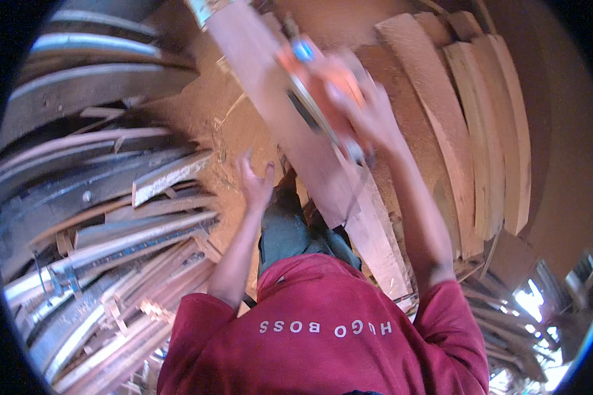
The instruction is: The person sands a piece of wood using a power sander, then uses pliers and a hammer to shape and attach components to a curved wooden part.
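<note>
My right hand [370, 113] is closed around an orange electric planer [333, 85] with a blue knob, blurred by motion. The planer is over a long, pale wooden plank [260, 79], which runs from the far left toward my right side. Whether its sole touches the wood I cannot tell. My left hand [255, 184] is held in the air to the left of the plank, fingers apart, with nothing in it. A thin dark cord [357, 191] trails from the planer's near end across the plank.
Stacked boards and offcuts [105, 217] fill the left side. Several thick planks [484, 131] lie on the right. Sawdust [211, 125] covers the ground around the plank. More scrap wood [507, 322] lies at the lower right. A pale blue-green object [207, 8] is at the plank's far end.
</note>
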### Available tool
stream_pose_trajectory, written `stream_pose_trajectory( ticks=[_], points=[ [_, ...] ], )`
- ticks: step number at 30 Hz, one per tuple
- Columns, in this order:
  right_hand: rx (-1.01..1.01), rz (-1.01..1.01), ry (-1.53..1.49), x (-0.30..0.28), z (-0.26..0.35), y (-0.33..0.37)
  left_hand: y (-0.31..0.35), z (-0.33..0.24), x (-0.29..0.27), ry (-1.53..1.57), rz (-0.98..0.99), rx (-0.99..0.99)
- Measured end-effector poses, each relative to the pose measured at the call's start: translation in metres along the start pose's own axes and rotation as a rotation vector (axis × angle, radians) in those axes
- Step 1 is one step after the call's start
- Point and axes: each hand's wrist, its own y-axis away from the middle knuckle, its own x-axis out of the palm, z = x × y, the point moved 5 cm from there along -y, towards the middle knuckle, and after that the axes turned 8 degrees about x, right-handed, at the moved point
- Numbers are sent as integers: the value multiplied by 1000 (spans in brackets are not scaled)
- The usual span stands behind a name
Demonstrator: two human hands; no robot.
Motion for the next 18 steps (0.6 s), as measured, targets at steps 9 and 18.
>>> stream_pose_trajectory(
  ticks=[9,18],
  points=[
    [916,-664,261,-142,-154,498,-105,-164,60,-1229,918,1567],
    [1146,-1583,81,58,-194,831,-104,-142,107,-1361,1131,1856]
  ],
)
